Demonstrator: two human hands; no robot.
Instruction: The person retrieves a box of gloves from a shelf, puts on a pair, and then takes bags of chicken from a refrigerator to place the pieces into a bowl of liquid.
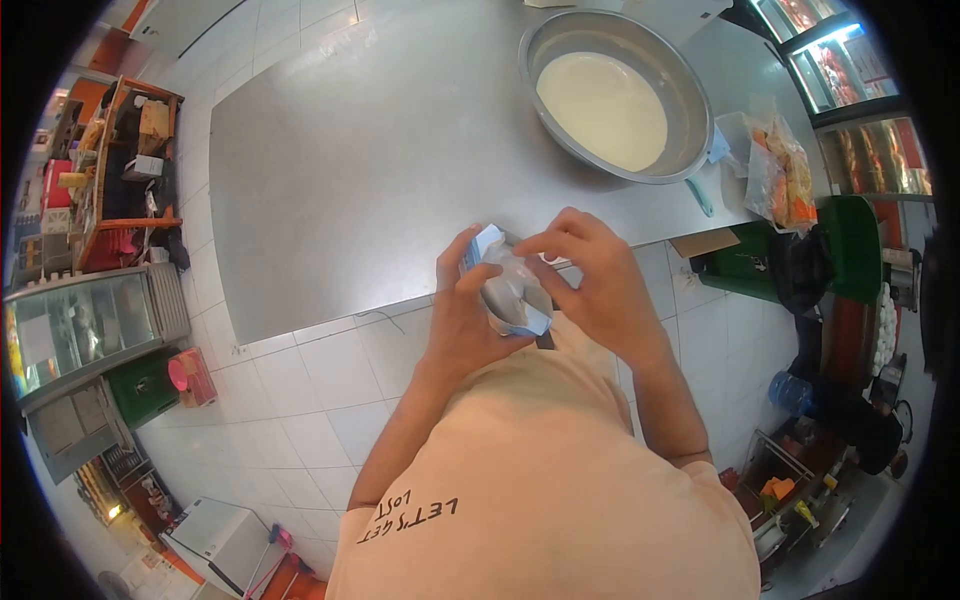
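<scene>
My left hand (460, 310) is wrapped round a small blue and white box (515, 310), upright near the table's front edge. Its top is open, and a clear plastic bag (510, 277) shows inside. My right hand (590, 280) is at the box's right side, thumb and forefinger pinched at the bag's edge. Up and to the right, a large metal bowl (690, 110) holds a pale cream liquid (602, 110).
The steel table (370, 170) also bears a teal-handled tool (701, 198) and a plastic bag with orange contents (785, 180) at the right. A green crate (850, 250) stands below. Shelves (135, 160) are at the left.
</scene>
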